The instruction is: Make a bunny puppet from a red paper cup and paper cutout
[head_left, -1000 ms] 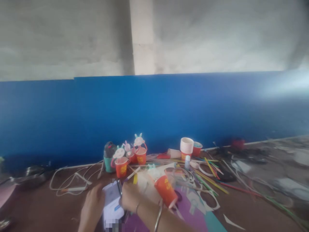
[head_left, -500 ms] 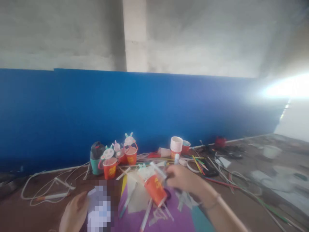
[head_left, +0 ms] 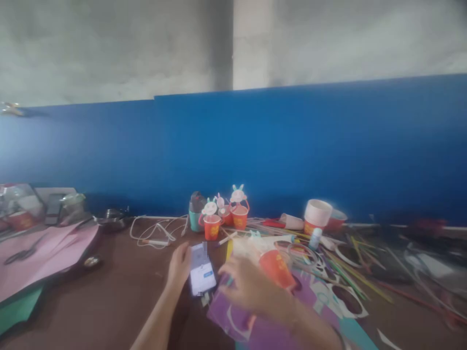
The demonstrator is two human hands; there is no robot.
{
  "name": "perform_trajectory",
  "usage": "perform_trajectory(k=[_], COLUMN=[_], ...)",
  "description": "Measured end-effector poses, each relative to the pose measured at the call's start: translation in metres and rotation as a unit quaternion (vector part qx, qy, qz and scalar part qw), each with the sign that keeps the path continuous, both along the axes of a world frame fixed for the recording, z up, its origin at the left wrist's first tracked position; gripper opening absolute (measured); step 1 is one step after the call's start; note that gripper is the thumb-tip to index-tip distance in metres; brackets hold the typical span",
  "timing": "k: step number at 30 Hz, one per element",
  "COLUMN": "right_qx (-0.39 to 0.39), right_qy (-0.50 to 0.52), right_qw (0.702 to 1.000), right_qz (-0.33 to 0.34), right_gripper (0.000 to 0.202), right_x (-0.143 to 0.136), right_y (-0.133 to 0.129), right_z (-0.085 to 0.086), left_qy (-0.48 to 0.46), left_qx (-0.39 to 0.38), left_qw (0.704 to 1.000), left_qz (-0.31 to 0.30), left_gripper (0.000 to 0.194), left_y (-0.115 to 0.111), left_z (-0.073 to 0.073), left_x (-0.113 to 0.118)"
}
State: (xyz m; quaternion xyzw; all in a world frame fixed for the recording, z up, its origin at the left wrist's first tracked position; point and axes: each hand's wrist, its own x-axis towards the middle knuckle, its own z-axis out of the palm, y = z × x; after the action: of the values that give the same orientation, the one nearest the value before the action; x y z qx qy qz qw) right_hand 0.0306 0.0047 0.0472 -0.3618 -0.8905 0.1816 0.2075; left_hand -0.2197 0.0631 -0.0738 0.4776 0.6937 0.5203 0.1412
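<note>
My left hand [head_left: 180, 265] is at the left edge of a smartphone [head_left: 202, 274], gripping it by that side; its screen is lit. My right hand [head_left: 244, 282] hovers just right of the phone, blurred, with its fingers apart and nothing visible in them. Behind that hand a red paper cup [head_left: 279, 269] lies tipped over on purple paper [head_left: 233, 311] among paper scraps. Beyond the phone stand red paper cups [head_left: 212, 227] with paper rabbit faces and pipe-cleaner arms.
A stack of white-rimmed paper cups [head_left: 318, 214] and a glue bottle [head_left: 315, 239] stand at right among pipe cleaners [head_left: 350, 272]. Pink paper [head_left: 47, 253] with scissors [head_left: 25, 253] lies at left. A teal bottle [head_left: 195, 218] and a white cable [head_left: 146, 226] sit near the blue partition [head_left: 233, 146].
The view has swung left. My right hand has moved from beside the tipped red cup toward the phone, leaving the white stick-like item there. My left hand stays at the phone.
</note>
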Motion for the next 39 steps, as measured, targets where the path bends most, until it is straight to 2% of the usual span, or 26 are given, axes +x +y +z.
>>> perform_trajectory(k=[3,6,9,23,27,33,39], right_qx=[0.052,0.035,0.022,0.012,0.011,0.06,0.011], right_qy=[-0.024,0.015,0.014,-0.008,0.017,0.069,0.03], right_qw=[0.993,0.989,0.987,0.993,0.994,0.989,0.992], right_qz=[0.099,0.144,0.159,0.12,0.11,0.119,0.119], right_gripper=[0.032,0.052,0.062,0.064,0.066,0.063,0.074], right_x=[-0.027,-0.022,-0.015,-0.028,-0.026,-0.023,-0.027], right_y=[0.004,0.012,0.015,0.028,0.027,0.03,0.03], right_z=[-0.032,-0.056,-0.066,-0.077,-0.079,-0.084,-0.079], left_qy=[-0.013,-0.027,-0.04,-0.111,-0.125,-0.143,-0.154], left_qx=[0.012,0.018,0.019,0.002,-0.003,0.006,0.017], left_qw=[1.0,0.999,0.999,0.993,0.991,0.987,0.985], left_qz=[-0.018,-0.023,-0.023,-0.03,-0.045,-0.071,-0.077], left_gripper=[0.036,0.037,0.04,0.041,0.043,0.044,0.049], left_y=[0.003,0.005,0.007,0.006,0.005,0.006,0.008], left_z=[-0.001,-0.002,-0.003,0.0,0.0,-0.001,-0.005], left_x=[0.001,0.002,0.003,0.006,0.008,0.01,0.009])
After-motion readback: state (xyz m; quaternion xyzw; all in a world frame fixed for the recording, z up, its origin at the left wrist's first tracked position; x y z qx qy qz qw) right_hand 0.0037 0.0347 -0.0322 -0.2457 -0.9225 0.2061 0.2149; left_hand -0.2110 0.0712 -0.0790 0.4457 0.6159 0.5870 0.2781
